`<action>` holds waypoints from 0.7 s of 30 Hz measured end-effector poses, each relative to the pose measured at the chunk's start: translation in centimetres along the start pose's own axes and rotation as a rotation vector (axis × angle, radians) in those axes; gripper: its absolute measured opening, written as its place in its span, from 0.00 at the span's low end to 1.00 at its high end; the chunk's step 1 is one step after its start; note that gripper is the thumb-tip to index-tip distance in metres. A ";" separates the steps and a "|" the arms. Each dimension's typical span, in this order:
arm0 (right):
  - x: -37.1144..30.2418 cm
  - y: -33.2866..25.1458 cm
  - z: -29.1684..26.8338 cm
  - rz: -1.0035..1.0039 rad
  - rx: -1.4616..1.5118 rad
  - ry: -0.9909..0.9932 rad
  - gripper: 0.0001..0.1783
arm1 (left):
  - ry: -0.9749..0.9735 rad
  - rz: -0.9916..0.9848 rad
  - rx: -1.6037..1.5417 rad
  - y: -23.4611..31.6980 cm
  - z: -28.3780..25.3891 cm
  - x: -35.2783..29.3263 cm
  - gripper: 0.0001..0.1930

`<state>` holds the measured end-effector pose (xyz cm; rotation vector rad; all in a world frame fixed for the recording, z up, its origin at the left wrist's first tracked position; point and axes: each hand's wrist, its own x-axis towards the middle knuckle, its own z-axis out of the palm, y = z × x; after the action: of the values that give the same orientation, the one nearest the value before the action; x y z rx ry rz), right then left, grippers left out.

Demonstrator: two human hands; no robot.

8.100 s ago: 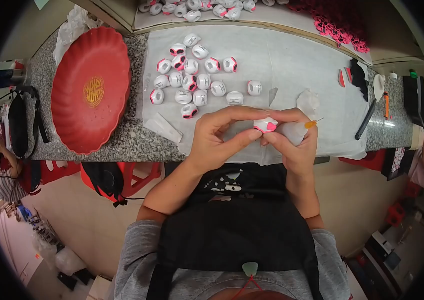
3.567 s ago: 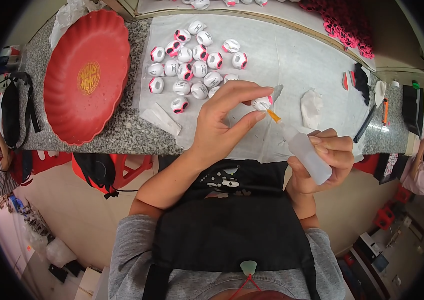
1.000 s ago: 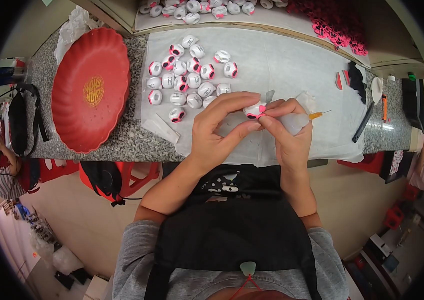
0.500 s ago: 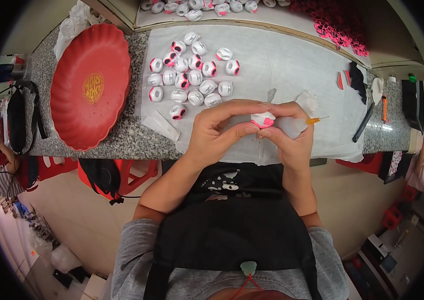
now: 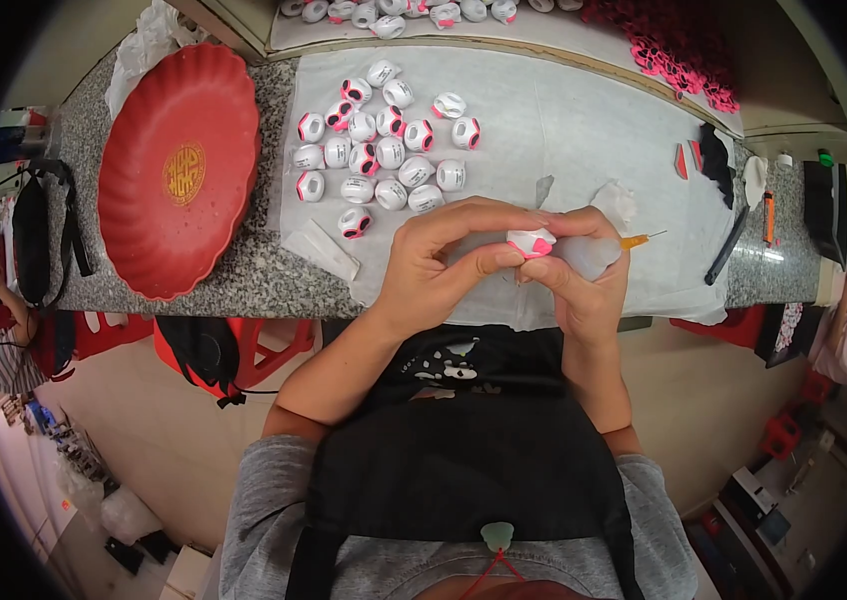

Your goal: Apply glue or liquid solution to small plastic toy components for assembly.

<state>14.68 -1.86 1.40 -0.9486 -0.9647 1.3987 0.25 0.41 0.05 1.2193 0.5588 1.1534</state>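
Note:
Between the thumbs and fingertips of both hands sits a small white and pink rounded plastic piece (image 5: 532,243). My left hand (image 5: 449,243) is closed on it from the left, thumb below and fingers curled over the top. My right hand (image 5: 584,268) pinches the same piece from the right. Tucked in that hand as well is a translucent squeeze bottle (image 5: 592,256) with an orange needle tip (image 5: 634,242) pointing right. Beyond my left hand, several similar white and pink pieces (image 5: 390,153) lie grouped on the white sheet (image 5: 584,120).
A red scalloped tray (image 5: 169,130) stands left on the granite counter (image 5: 269,240). More white pieces (image 5: 389,27) and a pile of pink parts (image 5: 664,50) lie on the shelf behind. At right are black scraps (image 5: 714,165), a dark long tool (image 5: 726,248) and an orange cutter (image 5: 769,217).
Both hands have shifted very slightly to the right and down with the piece and bottle. The grip looks the same.

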 end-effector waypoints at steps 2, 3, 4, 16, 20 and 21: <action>0.1 -0.3 0.3 0.032 0.046 0.037 0.15 | 0.003 -0.045 -0.034 0.1 0.1 0.1 0.11; 0.1 -0.3 0.2 0.032 0.046 0.036 0.15 | 0.009 -0.057 -0.047 0.2 0.2 0.1 0.11; 0.1 -0.4 0.1 0.047 0.014 0.026 0.14 | 0.015 -0.068 -0.060 0.2 0.2 0.0 0.12; -0.1 0.3 0.5 0.009 0.031 0.055 0.14 | 0.024 -0.096 -0.143 0.4 0.3 0.0 0.12; -0.2 0.4 0.7 0.009 0.038 0.072 0.14 | 0.011 -0.069 -0.134 0.2 0.2 -0.2 0.12; 0.0 0.4 0.7 0.009 0.037 0.072 0.14 | 0.022 -0.090 -0.153 0.4 0.3 -0.1 0.12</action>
<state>13.95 -1.93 1.28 -0.9698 -0.8793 1.3766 0.28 0.16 0.44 1.0417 0.5264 1.1142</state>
